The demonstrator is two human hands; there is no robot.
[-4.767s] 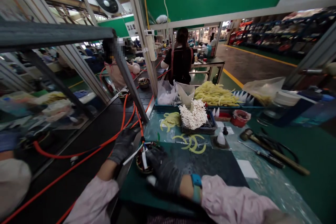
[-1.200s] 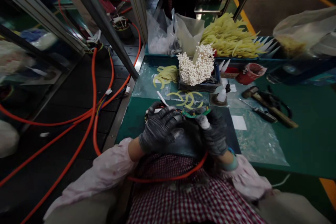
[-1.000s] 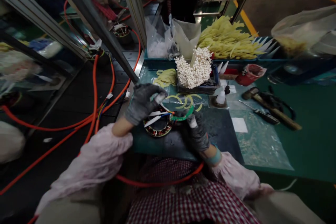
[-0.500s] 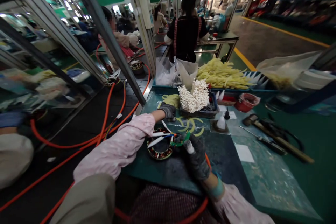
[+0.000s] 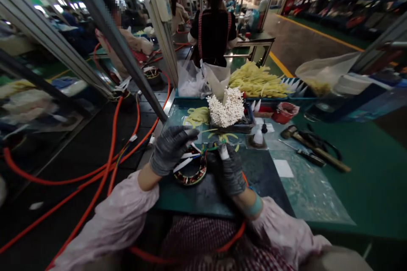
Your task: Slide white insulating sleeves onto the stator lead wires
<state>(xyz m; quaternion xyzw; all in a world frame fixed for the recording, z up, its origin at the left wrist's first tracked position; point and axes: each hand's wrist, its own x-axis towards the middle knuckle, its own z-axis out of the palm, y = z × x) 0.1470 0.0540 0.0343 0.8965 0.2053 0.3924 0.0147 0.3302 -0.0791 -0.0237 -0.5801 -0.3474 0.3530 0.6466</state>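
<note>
Right of the wound ring (image 5: 190,181) on the table (image 5: 369,190), our right hand (image 5: 232,171) pinches a green piece (image 5: 216,148); left of the ring, our left hand (image 5: 170,150) seemingly grips a yellow strip (image 5: 210,130). We judge this strip-handling, next demanding steady alignment.

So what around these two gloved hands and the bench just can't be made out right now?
All in the head view:
Whether the left hand holds the yellow strip beside it: blurred.
Part of the green board: behind fingers of the right hand.
Far left side of the ring: behind the left hand.
Any print on the white paper: too small.
</note>
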